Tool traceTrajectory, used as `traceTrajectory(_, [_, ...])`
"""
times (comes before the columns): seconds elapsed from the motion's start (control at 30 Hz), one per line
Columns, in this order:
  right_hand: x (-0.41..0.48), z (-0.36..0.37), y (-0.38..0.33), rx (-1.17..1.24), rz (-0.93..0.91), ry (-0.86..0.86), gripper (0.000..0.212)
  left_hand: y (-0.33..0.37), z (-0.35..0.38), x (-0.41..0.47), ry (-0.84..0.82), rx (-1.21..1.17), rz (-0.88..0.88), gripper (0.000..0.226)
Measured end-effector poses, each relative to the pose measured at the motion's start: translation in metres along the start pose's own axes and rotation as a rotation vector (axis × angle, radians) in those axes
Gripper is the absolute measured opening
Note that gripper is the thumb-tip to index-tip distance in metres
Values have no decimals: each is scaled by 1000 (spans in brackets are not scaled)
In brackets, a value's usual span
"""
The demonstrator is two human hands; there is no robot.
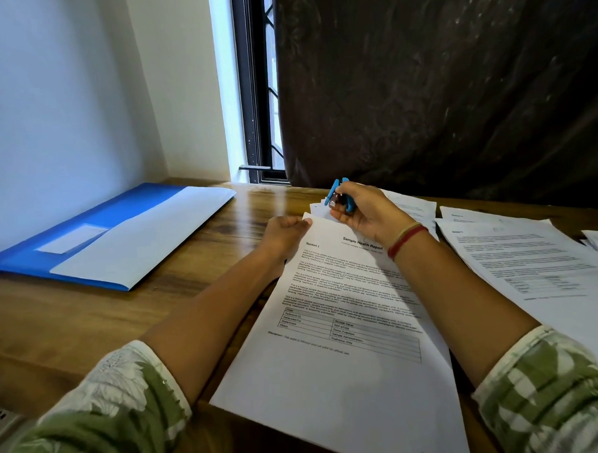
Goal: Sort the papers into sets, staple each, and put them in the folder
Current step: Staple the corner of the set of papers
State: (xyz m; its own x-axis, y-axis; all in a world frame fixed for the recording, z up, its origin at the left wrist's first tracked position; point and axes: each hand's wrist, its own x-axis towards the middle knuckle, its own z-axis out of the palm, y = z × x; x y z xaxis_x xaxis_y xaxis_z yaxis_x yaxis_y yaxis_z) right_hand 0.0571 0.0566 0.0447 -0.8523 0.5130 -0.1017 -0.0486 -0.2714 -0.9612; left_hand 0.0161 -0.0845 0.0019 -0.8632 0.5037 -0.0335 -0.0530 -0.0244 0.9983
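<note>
- White printed paper set headed "Sample Health Report" (346,327): flat on the brown wooden table (72,322), near centre, between the forearms. Judged light and limp, with sheets apt to slide apart; best held at the far left corner, close to where a staple would go.
- Left hand (284,232): fingers curled, pinching that far left corner.
- Right hand (369,213): wrapped round a small blue plastic stapler (340,193), at the set's far edge.
- Flat blue plastic folder (51,244): far left, well apart from the set. A large white sheet (147,239) covers its right part; whether it is tucked in or lying on top, cannot tell.
- Loose white printed papers (532,260): right, overlapping, unstapled as far as can be seen.
</note>
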Motion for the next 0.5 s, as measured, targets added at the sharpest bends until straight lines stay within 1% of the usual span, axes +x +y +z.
traceTrajectory(0.07, [2,2,1,-187,-79,68,15,-1,0,2,-4,4,2,21])
traceTrajectory(0.17, [7,4,5,-457,-187,152,12,-2,1,4,1,-4,4,22])
traceTrajectory(0.3, [8,5,15,-693,-384,214,30,-4,0,6,-11,-25,24,21])
traceTrajectory(0.4, [6,7,20,-848,-458,177,34,-8,0,9,-11,-54,65,22])
traceTrajectory(0.5, [7,8,23,-921,-502,134,31,-11,-1,14,0,-91,78,20])
